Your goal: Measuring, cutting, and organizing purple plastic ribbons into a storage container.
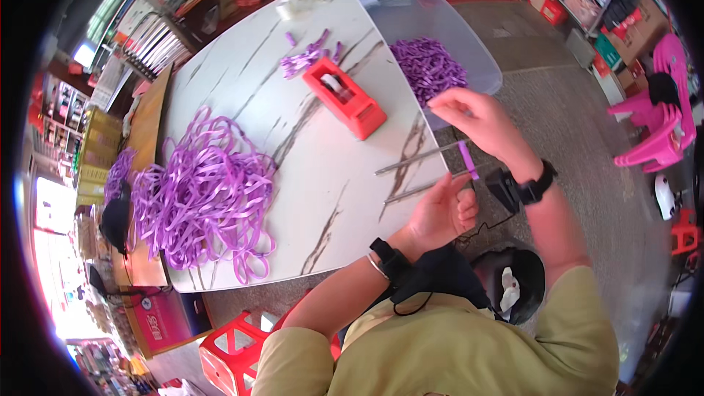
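Two thin metal rods (416, 158) stick out past the table's right edge, side by side. A short band of purple ribbon (467, 159) spans their outer ends. My left hand (444, 213) is closed beside the lower rod, its thumb and forefinger near the ribbon's lower end; whatever they pinch is hidden. Above the rods, my right hand (477, 121) hangs in the air with loosely bent fingers and nothing visible in them. Just beyond its fingertips, a clear plastic tub (469, 37) holds a heap of purple ribbon pieces (429, 66).
A tangled pile of purple ribbon (209, 194) covers the left of the marble-patterned table (308, 227). A red tape dispenser (345, 99) stands mid-table, with small ribbon pieces (308, 59) behind it. A black bin (539, 279) and red stool (227, 352) stand below.
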Motion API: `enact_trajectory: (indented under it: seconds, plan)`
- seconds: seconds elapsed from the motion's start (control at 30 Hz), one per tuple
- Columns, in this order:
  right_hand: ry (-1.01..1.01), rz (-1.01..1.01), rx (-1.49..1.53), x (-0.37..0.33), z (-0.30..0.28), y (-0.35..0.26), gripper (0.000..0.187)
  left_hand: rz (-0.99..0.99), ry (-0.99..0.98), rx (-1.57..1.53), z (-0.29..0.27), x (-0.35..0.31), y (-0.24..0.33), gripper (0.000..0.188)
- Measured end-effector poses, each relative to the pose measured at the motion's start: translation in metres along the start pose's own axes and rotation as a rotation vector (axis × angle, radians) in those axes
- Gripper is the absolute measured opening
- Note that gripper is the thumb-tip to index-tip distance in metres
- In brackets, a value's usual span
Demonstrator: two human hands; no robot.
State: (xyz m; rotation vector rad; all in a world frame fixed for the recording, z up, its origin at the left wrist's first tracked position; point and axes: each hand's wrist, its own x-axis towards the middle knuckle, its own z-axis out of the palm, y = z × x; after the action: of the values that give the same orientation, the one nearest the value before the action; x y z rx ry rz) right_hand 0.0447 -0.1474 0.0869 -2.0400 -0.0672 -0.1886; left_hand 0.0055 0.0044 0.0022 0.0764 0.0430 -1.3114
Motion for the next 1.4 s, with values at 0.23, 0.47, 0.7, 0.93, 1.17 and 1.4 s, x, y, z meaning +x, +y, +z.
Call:
enact_trajectory:
  seconds: [0.23,0.47,0.7,0.93,1.17,1.4]
  plan:
    - [-0.286,-0.04,-0.178,0.106,0.056,-0.009,0.025,-0.01,-0.001,0.038,0.004,-0.002,0.0,0.014]
    - [-0.517,0.2,0.118,0.131,0.072,-0.011,0.027,0.0,-0.029,0.04,0.003,0.0,-0.002,0.01]
    - [-0.497,0.379,0.183,0.1,0.052,-0.04,0.021,-0.003,-0.009,0.042,0.008,-0.002,0.0,0.015]
    - [-0.507,0.502,0.324,0.059,0.051,-0.018,0.02,0.017,-0.057,0.045,0.001,-0.003,0.0,0.007]
    - [-0.398,0.182,-0.107,0.065,0.059,0.001,0.022,-0.004,-0.04,0.058,0.002,-0.002,-0.002,0.017]
    - [-0.184,-0.148,-0.518,0.071,0.055,-0.007,0.014,-0.003,-0.033,0.045,0.0,-0.002,-0.004,0.033]
